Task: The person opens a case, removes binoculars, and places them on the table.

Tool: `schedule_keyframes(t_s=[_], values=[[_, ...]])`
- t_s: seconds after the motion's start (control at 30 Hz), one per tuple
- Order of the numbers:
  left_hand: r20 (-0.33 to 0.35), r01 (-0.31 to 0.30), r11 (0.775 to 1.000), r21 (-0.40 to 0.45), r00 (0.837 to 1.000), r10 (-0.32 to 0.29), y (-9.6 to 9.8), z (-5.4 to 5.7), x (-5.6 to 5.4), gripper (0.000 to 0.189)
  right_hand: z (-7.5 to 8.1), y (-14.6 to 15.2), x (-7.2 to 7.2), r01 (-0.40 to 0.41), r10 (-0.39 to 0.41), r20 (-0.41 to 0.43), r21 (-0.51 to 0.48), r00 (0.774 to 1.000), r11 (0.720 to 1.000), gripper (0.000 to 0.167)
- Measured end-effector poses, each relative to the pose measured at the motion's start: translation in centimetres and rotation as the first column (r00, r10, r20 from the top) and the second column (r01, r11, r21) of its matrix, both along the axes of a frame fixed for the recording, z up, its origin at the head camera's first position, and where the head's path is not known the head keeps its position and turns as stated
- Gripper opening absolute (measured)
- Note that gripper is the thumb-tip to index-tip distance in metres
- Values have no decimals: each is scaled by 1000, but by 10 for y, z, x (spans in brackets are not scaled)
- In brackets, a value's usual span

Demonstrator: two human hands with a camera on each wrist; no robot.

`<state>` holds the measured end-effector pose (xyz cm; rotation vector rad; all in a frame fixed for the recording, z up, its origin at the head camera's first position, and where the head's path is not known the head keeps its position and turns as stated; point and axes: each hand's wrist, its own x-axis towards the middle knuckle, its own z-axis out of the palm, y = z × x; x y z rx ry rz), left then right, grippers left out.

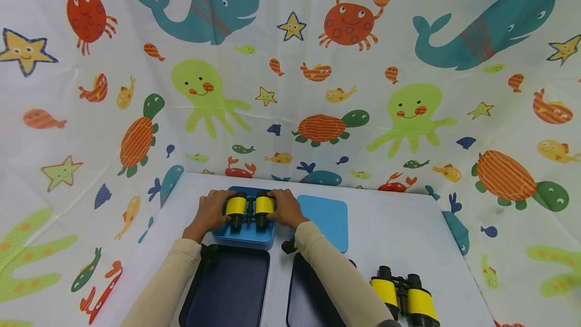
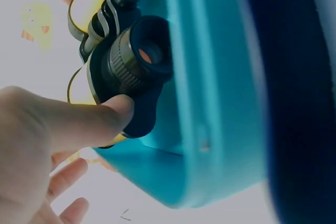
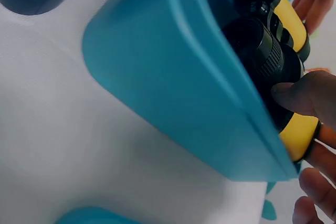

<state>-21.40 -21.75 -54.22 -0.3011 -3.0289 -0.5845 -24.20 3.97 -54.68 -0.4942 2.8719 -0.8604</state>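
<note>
A pair of yellow-and-black binoculars [image 1: 249,207] is between my two hands, over the opening of a blue plastic box [image 1: 245,242]. My left hand [image 1: 212,212] grips the left barrel from the side; in the left wrist view its thumb [image 2: 113,114] lies along the black body beside an eyepiece [image 2: 149,51]. The right hand [image 1: 288,209] grips the opposite barrel, thumb [image 3: 299,95] against the black part near the box rim [image 3: 231,80]. In the right wrist view the eyepieces sit low, partly hidden behind the box wall.
Right of the box lies a light blue lid [image 1: 326,221], partly behind my right forearm. Two dark trays [image 1: 233,286] stand nearer me, the right one [image 1: 308,296] partly covered by the sleeve. A second pair of yellow-and-black binoculars [image 1: 404,296] rests at the front right of the white table [image 1: 390,231].
</note>
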Motion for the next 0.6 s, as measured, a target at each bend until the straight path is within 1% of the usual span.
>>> schedule_keyframes(t_s=[0.1, 0.23, 0.3, 0.4, 0.5, 0.6], values=[[-24, 11, 1000, 6, 1000, -11, 1, 9, 1, 73, 7, 3, -2, -10, 9, -27, -26, 1000, 1000, 66], [-40, 27, 1000, 4, 999, -27, 3, 19, 0, 73, 17, 11, -3, -15, 13, -36, -53, 999, 999, 66], [-48, 32, 999, 3, 998, -32, 5, 23, -1, 73, 20, 16, -3, -15, 13, -38, -55, 999, 998, 67], [-68, 49, 999, 0, 996, -49, 10, 26, -3, 74, 25, 25, -3, -10, 7, -33, -90, 999, 996, 67], [-85, 67, 998, 7, 994, -66, 17, 30, -3, 74, 31, 36, -1, 3, -6, -25, -135, 1000, 991, 67], [-93, 88, 996, 20, 992, -85, 27, 33, -3, 75, 34, 49, 1, 20, -22, -19, -142, 1000, 990, 67]])
